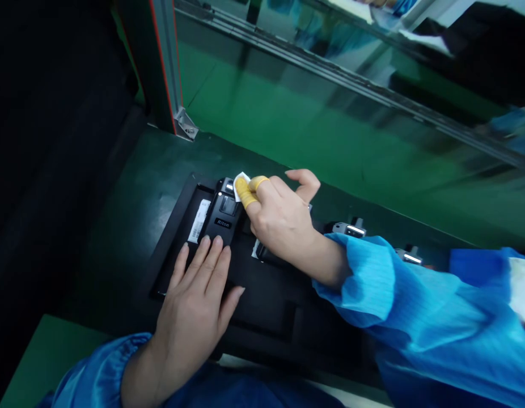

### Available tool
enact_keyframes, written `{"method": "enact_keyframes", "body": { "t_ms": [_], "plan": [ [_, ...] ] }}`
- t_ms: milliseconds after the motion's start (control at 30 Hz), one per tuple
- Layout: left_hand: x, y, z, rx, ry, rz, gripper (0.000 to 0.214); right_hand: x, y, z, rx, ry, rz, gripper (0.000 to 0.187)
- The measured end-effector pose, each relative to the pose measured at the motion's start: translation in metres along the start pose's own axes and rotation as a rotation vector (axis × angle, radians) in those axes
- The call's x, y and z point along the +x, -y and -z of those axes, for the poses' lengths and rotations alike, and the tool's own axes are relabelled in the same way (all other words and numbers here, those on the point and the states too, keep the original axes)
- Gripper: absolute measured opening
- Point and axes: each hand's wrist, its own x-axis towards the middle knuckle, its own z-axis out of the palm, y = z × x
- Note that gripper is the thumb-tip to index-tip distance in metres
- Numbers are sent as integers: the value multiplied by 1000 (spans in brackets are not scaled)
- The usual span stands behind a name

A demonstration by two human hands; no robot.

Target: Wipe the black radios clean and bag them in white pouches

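Observation:
A small black device (222, 215) with a label reading "Riton" lies in a black moulded tray (262, 309) on the dark green bench. My left hand (194, 309) lies flat on the tray, fingers stretched out, fingertips touching the device's near end. My right hand (283, 218) has yellow finger cots on thumb and forefinger and pinches a small white piece (240, 182) at the device's far end. Both arms wear blue sleeves.
A white barcode label (199, 221) sits in the tray left of the device. Small metal-topped parts (351, 229) stand on the bench to the right. An aluminium frame post (162, 62) rises at the back left. A glass panel lies beyond the bench.

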Motion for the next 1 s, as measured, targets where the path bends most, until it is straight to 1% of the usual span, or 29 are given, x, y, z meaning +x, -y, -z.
{"method": "enact_keyframes", "body": {
  "t_ms": [67, 167, 233, 300, 367, 433, 500, 567, 633, 733, 833, 900, 1000],
  "plan": [
    [0, 0, 0, 4, -2, 0, 39, -6, -3, 3, -58, 15, -8, 36],
    [0, 0, -1, 15, -3, -3, 40, -10, -11, 6, -110, 128, -71, 36],
    [-1, 0, -1, 23, 2, -8, 40, -8, -16, 9, -108, 194, -130, 36],
    [-1, 0, -1, 32, 6, -15, 40, -1, -16, 10, -82, 209, -163, 36],
    [-1, 0, -1, 40, 8, -19, 40, 10, -11, 10, -48, 209, -142, 36],
    [-2, 1, 0, 45, 7, -21, 40, 20, -4, 8, -11, 221, -82, 37],
    [-1, 1, 0, 45, 8, -17, 41, 25, 2, 6, 7, 233, -38, 37],
    [-1, 0, 0, 40, 8, -15, 41, 21, 3, 6, 1, 231, -34, 37],
    [-1, 0, 0, 30, 9, -11, 41, 9, -1, 8, -23, 227, -56, 39],
    [-1, 0, -1, 10, 16, 4, 41, -9, -12, 15, -46, 239, -126, 39],
    [-2, 0, -1, -12, 3, 13, 41, -15, -13, 22, -11, 223, -203, 37],
    [-3, 0, 0, -22, -13, 16, 39, -11, -5, 24, 51, 200, -177, 37],
    [-4, -1, 0, -25, -28, 27, 37, -3, 14, 22, 150, 201, -22, 34]
  ]
}}
